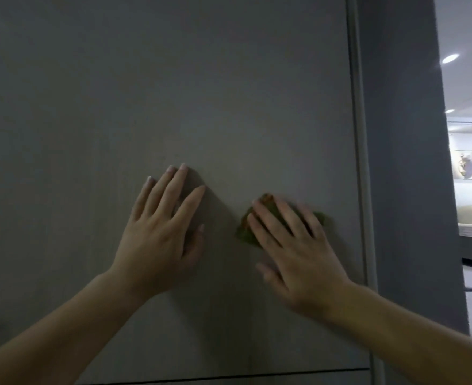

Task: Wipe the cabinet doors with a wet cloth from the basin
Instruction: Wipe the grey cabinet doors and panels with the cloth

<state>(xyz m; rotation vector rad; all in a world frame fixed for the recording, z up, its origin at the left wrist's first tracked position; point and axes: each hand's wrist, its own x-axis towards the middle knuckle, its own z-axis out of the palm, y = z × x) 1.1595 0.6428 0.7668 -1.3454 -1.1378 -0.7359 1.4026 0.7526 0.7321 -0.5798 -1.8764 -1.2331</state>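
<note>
Cloth [246,232], seemingly green, mostly hidden under flat right hand [296,251] on cabinet door [173,93]; left hand [159,232] flat alongside.

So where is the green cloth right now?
In the head view, the green cloth is pressed flat against the cabinet door under the right hand, to the right of the bare left hand and near the door's right edge.

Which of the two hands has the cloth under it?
The right hand: it presses the green cloth flat against the cabinet door, while the left hand rests bare on the door.
</note>
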